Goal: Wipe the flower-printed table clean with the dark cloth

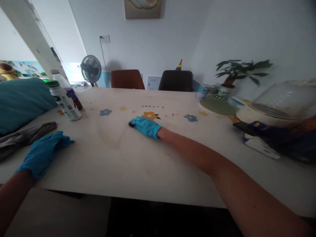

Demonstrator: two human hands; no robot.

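Object [131, 124], dark, under right hand [146, 126].

one word could be read: "flower" [152, 106], in spaced dark letters printed on the far middle of the white surface [153, 171], upside down as seen from the near side. on the left, the white bottle [65, 102] with a green cap carried green and dark print and a barcode, all too small and blurred to make out. the purple label [71, 94] on the bottle behind it could not be read. on the far right, the plant pot [222, 93] bore pale lettering on green, also too blurred to read.
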